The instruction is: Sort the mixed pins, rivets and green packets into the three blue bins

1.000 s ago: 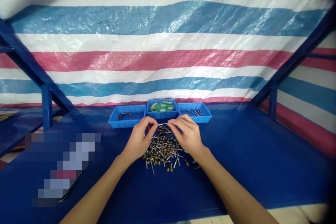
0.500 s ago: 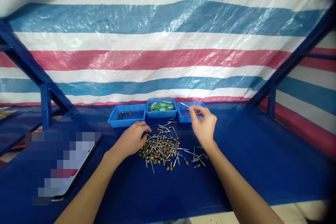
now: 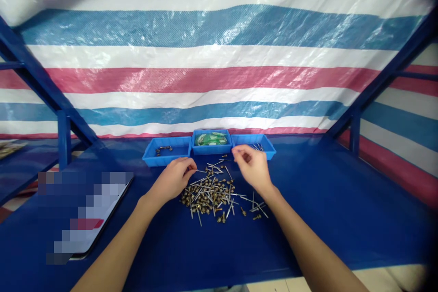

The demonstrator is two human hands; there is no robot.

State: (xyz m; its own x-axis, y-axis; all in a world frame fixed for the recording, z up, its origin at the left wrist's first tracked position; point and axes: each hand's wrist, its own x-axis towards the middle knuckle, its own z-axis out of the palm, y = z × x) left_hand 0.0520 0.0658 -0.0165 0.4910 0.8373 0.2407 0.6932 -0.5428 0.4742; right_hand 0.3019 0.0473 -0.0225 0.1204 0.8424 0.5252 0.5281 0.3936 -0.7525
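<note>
My left hand (image 3: 176,177) is closed in a pinch at the left edge of the pile, with a thin silver rivet (image 3: 201,171) poking out from its fingertips. My right hand (image 3: 253,169) hangs in front of the right blue tray (image 3: 270,153), thumb and fingers drawn together; whatever is between them, if anything, is hidden. Below and between both hands lies a mixed pile of brassy bolts (image 3: 205,200) and silver rivets (image 3: 230,208). Several rivets lie in the right tray.
The left blue tray (image 3: 160,160) holds a few bolts. Green packets (image 3: 211,139) fill the middle tray (image 3: 212,149). A partly blurred flat device (image 3: 99,219) lies at left on the blue table (image 3: 328,219). Slanted blue posts flank the striped sheet.
My right hand has moved left and slightly down from the right tray; the rivet seen in its fingers before no longer shows. My left hand now has a rivet sticking out of its pinch.
</note>
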